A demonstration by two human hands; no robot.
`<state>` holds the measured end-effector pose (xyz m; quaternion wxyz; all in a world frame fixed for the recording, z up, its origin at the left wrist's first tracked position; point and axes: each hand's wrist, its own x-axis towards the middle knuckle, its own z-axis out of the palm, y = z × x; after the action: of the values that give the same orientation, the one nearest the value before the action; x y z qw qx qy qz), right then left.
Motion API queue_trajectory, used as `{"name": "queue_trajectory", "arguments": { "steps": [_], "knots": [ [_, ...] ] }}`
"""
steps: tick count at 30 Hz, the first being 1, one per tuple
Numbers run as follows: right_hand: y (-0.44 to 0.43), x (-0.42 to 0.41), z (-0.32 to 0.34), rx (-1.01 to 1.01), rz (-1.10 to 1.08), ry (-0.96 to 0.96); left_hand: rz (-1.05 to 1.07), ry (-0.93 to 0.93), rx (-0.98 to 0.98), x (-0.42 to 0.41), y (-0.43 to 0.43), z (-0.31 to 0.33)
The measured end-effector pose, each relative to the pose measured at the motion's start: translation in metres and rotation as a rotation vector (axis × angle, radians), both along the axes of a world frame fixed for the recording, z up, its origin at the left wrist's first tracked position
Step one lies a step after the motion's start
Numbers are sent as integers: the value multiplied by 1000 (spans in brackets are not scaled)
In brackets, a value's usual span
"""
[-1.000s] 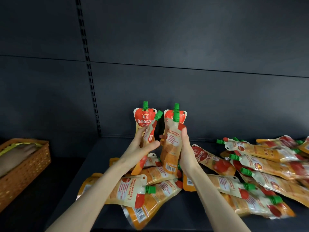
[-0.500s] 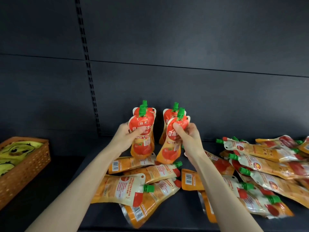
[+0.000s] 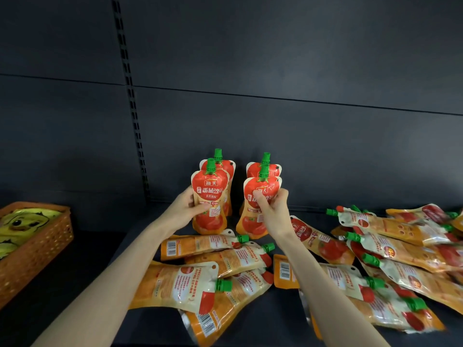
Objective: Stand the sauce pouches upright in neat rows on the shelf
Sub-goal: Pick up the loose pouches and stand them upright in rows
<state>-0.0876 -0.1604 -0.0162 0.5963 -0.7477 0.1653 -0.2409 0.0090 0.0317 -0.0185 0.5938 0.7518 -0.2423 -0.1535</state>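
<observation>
Two red-and-orange sauce pouches with green caps stand upright at the back of the dark shelf (image 3: 250, 329): the back left pouch (image 3: 226, 166) and the back right pouch (image 3: 258, 167). My left hand (image 3: 186, 211) grips a third pouch (image 3: 210, 196) upright in front of the back left one. My right hand (image 3: 271, 211) pinches a fourth pouch (image 3: 255, 209), slightly tilted, in front of the back right one. Several more pouches lie flat: a pile in front (image 3: 198, 286) between my arms and a pile at the right (image 3: 400, 259).
An orange woven basket (image 3: 32, 251) with yellow packets stands on the neighbouring shelf at the left. A slotted upright (image 3: 130, 96) runs down the dark back panel. Bare shelf lies left of the front pile.
Both hands have turned their pouches front-facing and moved them down to stand in front of the two back pouches. The right pouch is straighter than before.
</observation>
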Motion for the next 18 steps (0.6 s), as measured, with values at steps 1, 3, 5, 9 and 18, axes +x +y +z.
{"name": "queue_trajectory", "arguments": {
  "steps": [1, 3, 5, 9, 18],
  "knots": [
    [0, 1, -1, -6, 2, 7, 0, 8, -3, 0, 0, -3],
    [0, 2, -1, -17, 0, 14, -9, -10, -1, 3, 0, -3],
    [0, 2, 0, -20, -8, 18, -13, -56, 16, 6, 1, -1],
    [3, 4, 1, -30, -39, 24, 33, -84, 13, 7, 2, -1],
    [3, 5, 2, -81, -45, 57, -26, -44, 50, -2, 2, -5]
  ]
}}
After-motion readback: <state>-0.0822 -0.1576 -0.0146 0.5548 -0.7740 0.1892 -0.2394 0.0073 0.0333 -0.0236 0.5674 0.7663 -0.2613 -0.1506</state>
